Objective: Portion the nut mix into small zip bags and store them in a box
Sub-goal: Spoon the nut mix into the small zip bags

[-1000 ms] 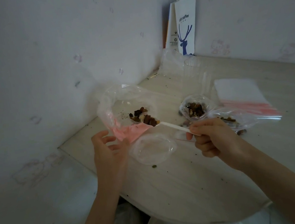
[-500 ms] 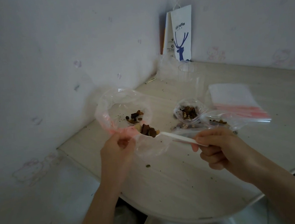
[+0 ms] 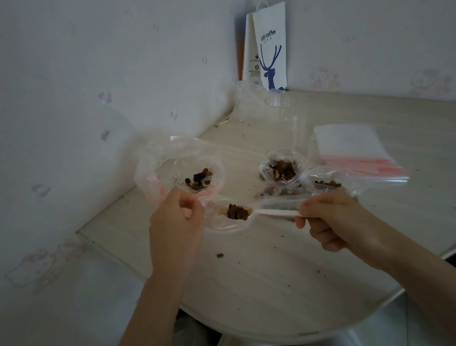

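the left hand [image 3: 175,225] pinches the pink-edged mouth of a clear zip bag [image 3: 162,163], held open over the bench [image 3: 263,283] with a little nut mix [image 3: 200,179] inside. the right hand [image 3: 332,217] curls round a white spoon [image 3: 277,212], its bowl heaped, just below that mouth. behind the spoon sit two open bags of mix [image 3: 281,169]; a stack of empty bags [image 3: 359,153] lies right, and a coffee paper bag [image 3: 272,52] stands in the corner.
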